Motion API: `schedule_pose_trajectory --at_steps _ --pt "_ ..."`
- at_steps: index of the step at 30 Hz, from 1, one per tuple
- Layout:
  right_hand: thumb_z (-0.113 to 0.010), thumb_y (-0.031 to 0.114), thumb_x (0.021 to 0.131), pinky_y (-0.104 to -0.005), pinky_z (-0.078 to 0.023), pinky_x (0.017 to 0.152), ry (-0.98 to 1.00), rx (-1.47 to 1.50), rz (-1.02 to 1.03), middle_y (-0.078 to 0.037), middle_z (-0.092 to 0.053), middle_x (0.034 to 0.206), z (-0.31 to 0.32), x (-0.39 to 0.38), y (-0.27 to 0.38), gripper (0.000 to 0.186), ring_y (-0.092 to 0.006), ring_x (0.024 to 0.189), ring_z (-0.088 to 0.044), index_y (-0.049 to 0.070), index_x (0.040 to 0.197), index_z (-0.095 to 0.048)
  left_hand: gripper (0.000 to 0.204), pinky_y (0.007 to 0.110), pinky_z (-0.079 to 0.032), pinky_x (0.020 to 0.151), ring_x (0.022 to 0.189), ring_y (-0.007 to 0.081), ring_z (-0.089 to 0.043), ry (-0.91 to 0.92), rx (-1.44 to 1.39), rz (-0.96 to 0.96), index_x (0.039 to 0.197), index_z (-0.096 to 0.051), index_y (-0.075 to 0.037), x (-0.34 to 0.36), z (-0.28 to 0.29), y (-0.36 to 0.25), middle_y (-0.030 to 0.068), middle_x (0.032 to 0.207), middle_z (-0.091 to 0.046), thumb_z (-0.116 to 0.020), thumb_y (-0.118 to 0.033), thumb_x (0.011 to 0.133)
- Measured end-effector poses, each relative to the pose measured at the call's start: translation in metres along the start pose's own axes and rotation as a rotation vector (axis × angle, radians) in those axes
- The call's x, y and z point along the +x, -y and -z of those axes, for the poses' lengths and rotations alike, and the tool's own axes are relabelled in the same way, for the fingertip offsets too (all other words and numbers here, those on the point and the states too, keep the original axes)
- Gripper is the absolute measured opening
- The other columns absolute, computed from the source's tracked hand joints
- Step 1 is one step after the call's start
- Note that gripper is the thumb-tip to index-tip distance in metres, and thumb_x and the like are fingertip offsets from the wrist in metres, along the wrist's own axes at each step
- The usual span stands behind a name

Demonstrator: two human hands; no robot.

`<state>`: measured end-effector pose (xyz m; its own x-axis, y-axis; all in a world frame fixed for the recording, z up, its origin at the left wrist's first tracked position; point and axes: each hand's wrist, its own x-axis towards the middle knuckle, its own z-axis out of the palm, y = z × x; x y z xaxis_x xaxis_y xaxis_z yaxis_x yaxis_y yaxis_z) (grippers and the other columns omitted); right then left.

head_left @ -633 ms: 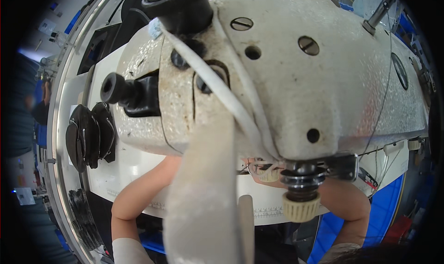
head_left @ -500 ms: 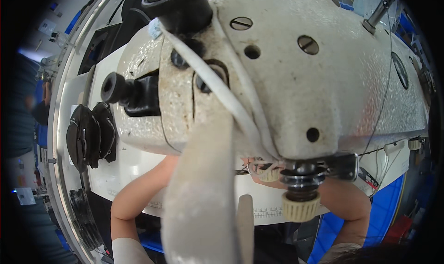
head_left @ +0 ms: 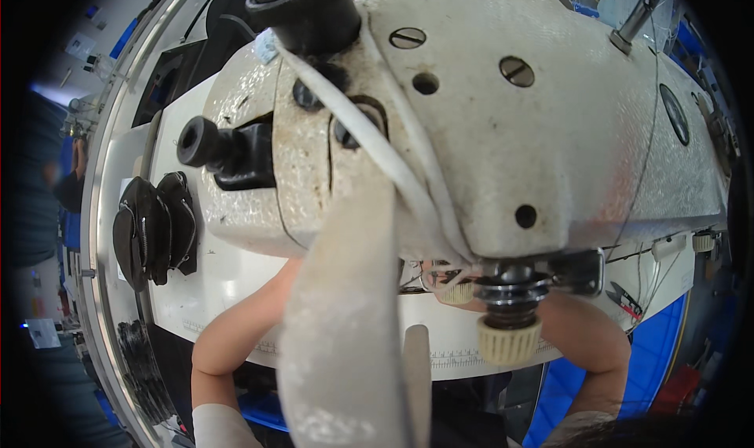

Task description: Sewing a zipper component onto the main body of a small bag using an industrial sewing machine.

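Observation:
A white industrial sewing machine head fills most of the view, with black fittings, white cords and a broad pale strip hanging down its front. My left forearm reaches up from the lower edge behind the machine, where my left hand is hidden. My right forearm reaches in behind the tension knob; my right hand is mostly hidden under the machine, and its fingers cannot be made out. Both hands are near the sewing area, but what they touch cannot be seen.
Several black zippered pieces lie on the white table at the left, beside a metal rail. Red-handled snips lie at the right. A blue bin is below the right edge. A person's arm shows far left.
The machine sits slightly higher in the picture than before, a small shift of the view. My forearms have barely moved, and the things on the table look unchanged.

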<state>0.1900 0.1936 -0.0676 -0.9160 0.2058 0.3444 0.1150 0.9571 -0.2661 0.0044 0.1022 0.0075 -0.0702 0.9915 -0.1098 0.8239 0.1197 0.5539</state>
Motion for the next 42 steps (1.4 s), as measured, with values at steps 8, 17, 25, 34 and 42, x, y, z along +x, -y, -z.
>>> schedule_pose_trajectory --at_steps 8,17,25,34,42 --pt "-0.058 0.009 0.066 -0.0427 -0.044 0.052 0.012 0.031 -0.034 -0.010 -0.056 0.061 0.016 0.007 -0.009 0.010 -0.0267 0.057 -0.056 0.004 0.059 -0.057 0.033 0.045 -0.043 0.081 0.096 0.0324 -0.055 0.319 -0.271 0.143 0.105 -0.059 -0.001 -0.007 0.001 0.011 0.0140 0.108 -0.055 -0.061 -0.021 0.078" --pt "-0.061 0.017 0.058 -0.0307 -0.044 0.055 -0.048 -0.212 0.427 -0.003 -0.049 0.066 -0.008 -0.014 -0.018 0.013 -0.0168 0.060 -0.054 0.008 0.057 -0.051 0.035 0.035 -0.047 0.075 0.085 0.0307 -0.061 -0.098 0.290 -0.328 0.109 -0.056 -0.001 -0.033 0.020 0.047 0.0143 0.098 -0.062 -0.060 0.002 0.074" --pt "-0.062 0.013 0.066 -0.0266 -0.042 0.055 -0.334 -0.297 0.288 -0.004 -0.049 0.070 0.010 0.005 0.012 0.010 -0.0144 0.057 -0.050 0.008 0.073 -0.060 0.031 0.031 -0.044 0.085 0.101 0.0171 -0.054 -0.258 -0.580 0.194 0.113 -0.053 0.003 -0.022 0.009 0.055 0.0085 0.110 -0.060 -0.053 0.002 0.082" --pt "-0.055 0.013 0.064 -0.0236 -0.035 0.054 -0.219 -0.347 0.524 -0.015 -0.061 0.078 0.011 -0.002 0.026 0.015 -0.0128 0.056 -0.046 -0.001 0.067 -0.060 0.029 0.036 -0.045 0.072 0.081 0.0264 -0.058 -0.367 0.118 -0.489 0.091 -0.066 -0.004 -0.025 -0.036 0.036 0.0105 0.087 -0.060 -0.068 0.001 0.062" --pt "-0.055 0.014 0.059 -0.0250 -0.036 0.053 -0.101 -0.335 0.472 -0.006 -0.049 0.065 0.018 -0.001 0.031 0.012 -0.0132 0.057 -0.044 0.002 0.061 -0.053 0.036 0.036 -0.045 0.068 0.081 0.0262 -0.056 -0.293 0.276 -0.429 0.098 -0.065 -0.004 -0.026 -0.034 0.022 0.0091 0.086 -0.057 -0.064 -0.002 0.062"
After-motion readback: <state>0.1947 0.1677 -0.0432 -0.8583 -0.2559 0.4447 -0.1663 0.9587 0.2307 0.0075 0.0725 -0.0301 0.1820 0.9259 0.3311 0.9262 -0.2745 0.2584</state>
